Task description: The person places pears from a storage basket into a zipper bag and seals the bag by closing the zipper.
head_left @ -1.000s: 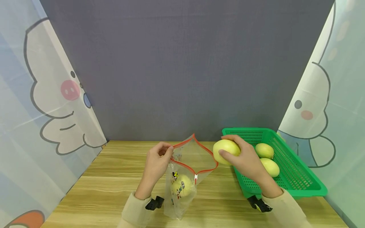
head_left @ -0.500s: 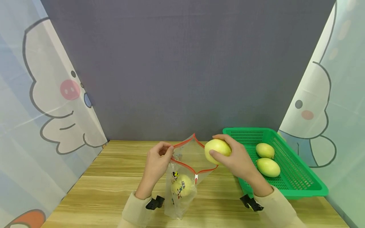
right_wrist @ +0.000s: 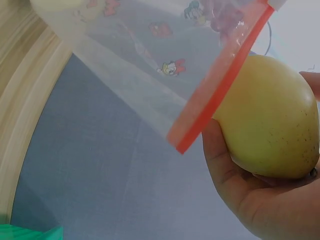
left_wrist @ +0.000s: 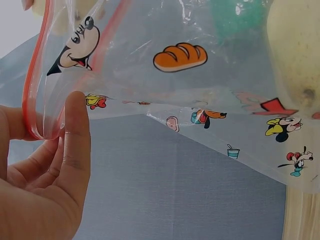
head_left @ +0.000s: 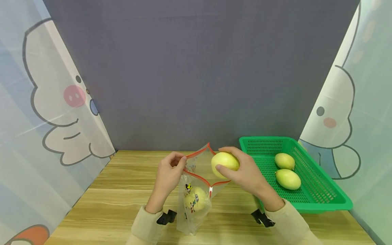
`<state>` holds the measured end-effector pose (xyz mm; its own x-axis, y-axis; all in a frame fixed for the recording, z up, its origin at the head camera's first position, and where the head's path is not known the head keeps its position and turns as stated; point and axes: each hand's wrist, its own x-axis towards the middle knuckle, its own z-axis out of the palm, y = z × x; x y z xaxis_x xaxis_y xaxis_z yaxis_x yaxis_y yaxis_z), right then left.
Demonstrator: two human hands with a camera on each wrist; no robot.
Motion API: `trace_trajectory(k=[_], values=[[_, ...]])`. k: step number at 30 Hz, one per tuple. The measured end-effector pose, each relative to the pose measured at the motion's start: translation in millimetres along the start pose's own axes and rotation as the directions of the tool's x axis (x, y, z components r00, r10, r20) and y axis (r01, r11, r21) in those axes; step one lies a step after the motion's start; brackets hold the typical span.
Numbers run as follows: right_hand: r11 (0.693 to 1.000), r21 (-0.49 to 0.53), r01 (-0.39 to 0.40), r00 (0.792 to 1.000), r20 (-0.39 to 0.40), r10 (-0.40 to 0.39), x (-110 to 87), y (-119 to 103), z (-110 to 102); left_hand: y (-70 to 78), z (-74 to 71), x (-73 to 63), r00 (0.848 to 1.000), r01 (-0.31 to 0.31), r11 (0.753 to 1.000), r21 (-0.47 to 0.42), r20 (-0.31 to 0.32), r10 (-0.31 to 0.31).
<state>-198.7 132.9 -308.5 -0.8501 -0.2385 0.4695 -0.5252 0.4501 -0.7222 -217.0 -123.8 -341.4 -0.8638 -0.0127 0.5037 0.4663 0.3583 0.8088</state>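
Observation:
My left hand (head_left: 169, 175) pinches the left edge of a clear zip bag (head_left: 191, 224) with a red rim and cartoon prints. The bag's mouth gapes wide, with its white slider at the front. Inside, low down, is a pale yellow melon (head_left: 199, 200). My right hand (head_left: 249, 175) grips a second yellow melon (head_left: 223, 162) at the right side of the bag's mouth. From the right wrist, this melon (right_wrist: 272, 120) appears beside the red rim (right_wrist: 220, 85), which partly overlaps it. In the left wrist view, my thumb (left_wrist: 76, 145) lies against the bag's plastic.
A green plastic basket (head_left: 324, 207) stands on the right of the wooden table (head_left: 122, 190). Two yellow melons, a rear one (head_left: 284, 161) and a front one (head_left: 288, 179), lie in it. A grey cloth (head_left: 196, 75) hangs behind, with cartoon-printed curtains at both sides.
My right hand has carried the melon leftward from beside the basket to the bag's mouth, uncovering the melons in the basket. The left hand and bag have stayed almost still.

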Motion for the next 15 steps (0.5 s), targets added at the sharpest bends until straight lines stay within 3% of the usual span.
trace_trajectory(k=[15], values=[[0.994, -0.087, 0.073, 0.997, 0.045, -0.070, 1.6, -7, 14, -0.4, 0.4, -0.1, 1.000, 0.011, 1.000, -0.006, 0.007, -0.010]])
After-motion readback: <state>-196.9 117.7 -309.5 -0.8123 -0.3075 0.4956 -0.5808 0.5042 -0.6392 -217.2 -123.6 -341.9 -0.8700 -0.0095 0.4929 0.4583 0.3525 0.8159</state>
